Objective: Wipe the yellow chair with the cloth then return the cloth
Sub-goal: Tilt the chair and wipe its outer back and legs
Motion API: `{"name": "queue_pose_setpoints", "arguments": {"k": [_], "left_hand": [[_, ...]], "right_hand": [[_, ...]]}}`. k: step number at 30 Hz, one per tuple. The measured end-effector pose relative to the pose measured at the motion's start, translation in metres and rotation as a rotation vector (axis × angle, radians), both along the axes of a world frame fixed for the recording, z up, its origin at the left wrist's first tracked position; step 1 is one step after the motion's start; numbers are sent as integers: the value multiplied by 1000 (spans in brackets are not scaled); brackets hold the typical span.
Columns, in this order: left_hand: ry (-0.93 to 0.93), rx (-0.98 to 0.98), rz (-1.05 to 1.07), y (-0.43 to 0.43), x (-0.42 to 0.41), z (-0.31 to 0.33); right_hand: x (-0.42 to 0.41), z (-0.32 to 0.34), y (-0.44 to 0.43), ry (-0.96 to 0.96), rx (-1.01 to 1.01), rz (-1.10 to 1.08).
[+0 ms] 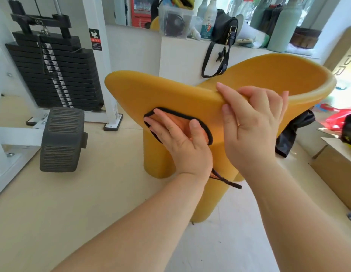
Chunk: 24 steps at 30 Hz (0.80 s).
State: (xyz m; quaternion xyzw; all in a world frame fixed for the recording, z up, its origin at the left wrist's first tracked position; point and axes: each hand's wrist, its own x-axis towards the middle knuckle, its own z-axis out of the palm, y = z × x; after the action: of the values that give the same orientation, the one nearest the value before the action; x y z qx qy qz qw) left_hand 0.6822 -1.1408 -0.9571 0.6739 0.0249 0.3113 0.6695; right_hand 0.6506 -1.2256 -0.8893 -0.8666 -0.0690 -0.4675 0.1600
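My left hand [178, 138] lies flat on the orange cloth [180, 120], fingers straight and spread a little, pressing it against the outer face of the yellow chair [170, 91]. The cloth has a black edging, and that edging curves out around my fingertips and thumb. A dark cord [226, 181] from the cloth hangs below my wrist.

My right hand [253, 122] grips the chair's curved rim: the fingers are curled over the top edge into the seat side, and the thumb lies along the outside. The chair stands on its thick round legs on the pale floor.

Behind the chair is a white ledge [180, 55]. On it stands a clear plastic box [175, 18] with a dark round thing [175, 24] inside; I cannot tell what it is. Just beside the box are a white bottle [209, 18] and a black handbag [224, 30], closed, its strap hanging down the front of the ledge.

At my far right a cardboard box [335, 165] sits on the floor with a flap open. Something black and yellow shows at its top edge, but I cannot tell whether it is inside.

To my left stand a black weight stack [52, 69] and a ribbed black foot pad [61, 138].
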Motion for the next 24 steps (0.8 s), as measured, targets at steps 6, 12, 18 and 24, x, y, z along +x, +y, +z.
{"name": "queue_pose_setpoints", "arguments": {"k": [6, 12, 18, 24], "left_hand": [[-102, -18, 180, 73, 57, 34], [34, 161, 176, 27, 28, 27], [-76, 127, 138, 20, 28, 12], [-110, -22, 237, 67, 56, 38]], "right_hand": [[23, 12, 53, -32, 19, 35], [27, 26, 75, 118, -60, 131], [12, 30, -16, 175, 20, -64], [31, 19, 8, 132, 151, -21]]}}
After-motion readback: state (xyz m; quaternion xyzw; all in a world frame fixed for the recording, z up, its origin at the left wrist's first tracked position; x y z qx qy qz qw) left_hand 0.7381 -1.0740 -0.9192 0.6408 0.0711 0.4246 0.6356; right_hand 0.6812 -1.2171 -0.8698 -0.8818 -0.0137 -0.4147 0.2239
